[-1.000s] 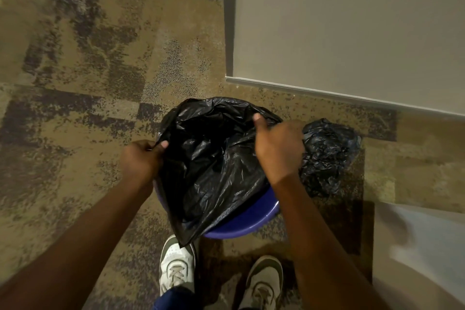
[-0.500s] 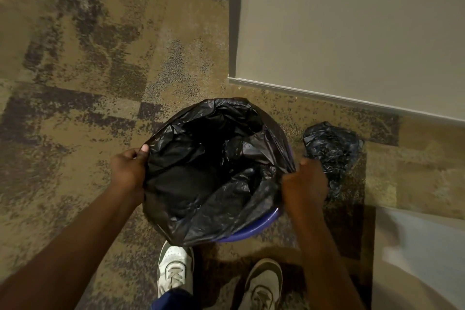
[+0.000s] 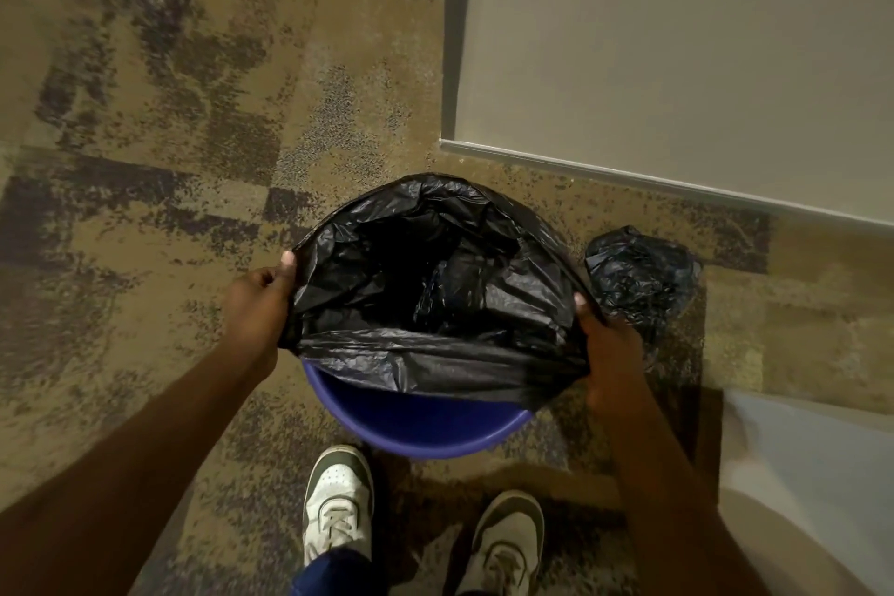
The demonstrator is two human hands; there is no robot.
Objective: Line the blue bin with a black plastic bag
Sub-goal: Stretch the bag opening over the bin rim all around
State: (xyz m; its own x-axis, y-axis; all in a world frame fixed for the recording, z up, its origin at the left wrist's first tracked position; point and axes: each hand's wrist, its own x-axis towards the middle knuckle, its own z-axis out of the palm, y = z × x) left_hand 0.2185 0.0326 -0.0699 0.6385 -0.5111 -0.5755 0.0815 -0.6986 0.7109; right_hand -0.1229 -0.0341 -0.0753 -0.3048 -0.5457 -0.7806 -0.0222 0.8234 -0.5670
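Observation:
A round blue bin (image 3: 421, 421) stands on the carpet just ahead of my feet. A black plastic bag (image 3: 435, 286) is spread open in it, its mouth stretched wide over the far rim and both sides. The near rim and a strip of the bin's inner wall show bare blue. My left hand (image 3: 261, 305) grips the bag's edge at the bin's left side. My right hand (image 3: 607, 344) grips the edge at the right side. The bag's near edge runs taut between the two hands.
A crumpled black bag (image 3: 638, 276) lies on the carpet just right of the bin. A pale wall or panel (image 3: 677, 53) with a baseboard rises behind. My two sneakers (image 3: 338, 498) stand below the bin. A light surface (image 3: 812, 474) sits at the lower right.
My hands have moved apart and outward, opening the bunched bag wide and pulling its mouth over the bin's far and side rim. The near blue rim now shows.

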